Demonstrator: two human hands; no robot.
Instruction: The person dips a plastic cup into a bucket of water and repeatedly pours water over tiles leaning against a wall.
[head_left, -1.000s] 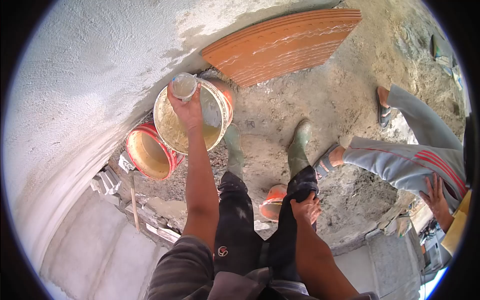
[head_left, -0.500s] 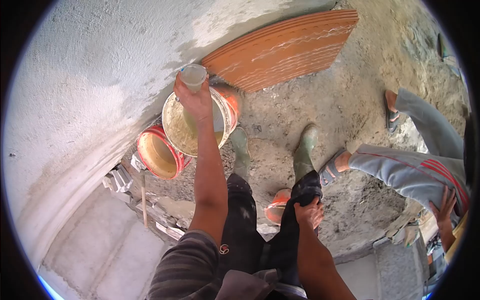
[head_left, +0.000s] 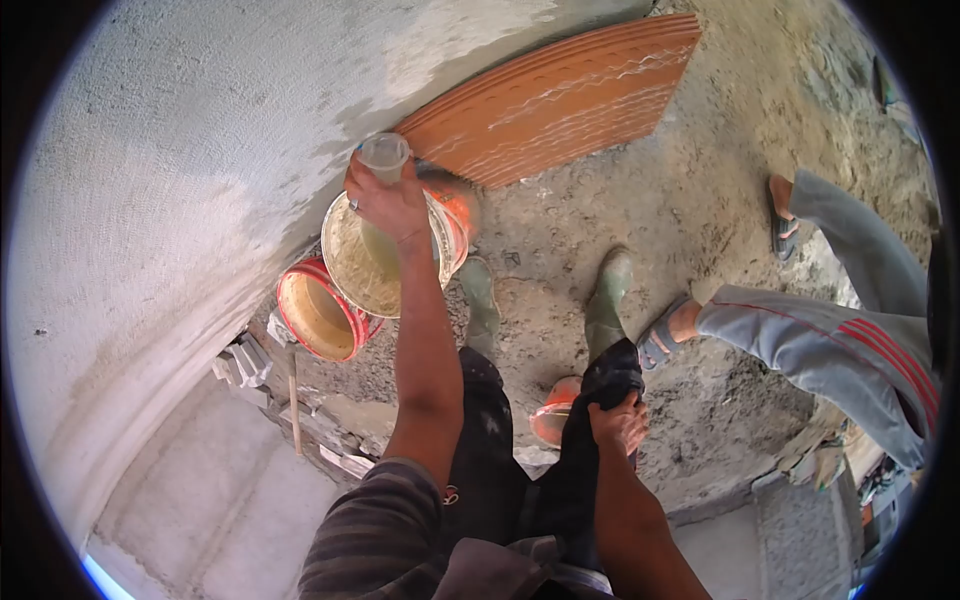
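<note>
My left hand (head_left: 388, 208) has its fingers wrapped round a clear plastic cup (head_left: 384, 153). It holds the cup over the far rim of a large bucket (head_left: 332, 268), close to the wall. Cloudy, pale liquid shows in this bucket beneath my wrist. Against it stands a smaller red-rimmed bucket (head_left: 300, 318) with a light-coloured coating or contents inside. My right hand (head_left: 621, 424) rests at my right knee, fingers curled round the dark trouser leg (head_left: 592, 400). Just left of that knee, an orange bucket (head_left: 549, 420) sits on the ground.
Orange ribbed clay blocks or panels (head_left: 560, 100) lean along the rough plastered wall (head_left: 180, 130). Another person's grey-trousered legs (head_left: 800, 330) and sandals are at the right. A wooden handle (head_left: 294, 400) and broken blocks (head_left: 243, 362) lie at lower left. The ground is rough dirt.
The cup stays over the bucket, with its ribbed inside now showing more clearly. The other person's hand has left their thigh and is out of view. My right hand has not moved.
</note>
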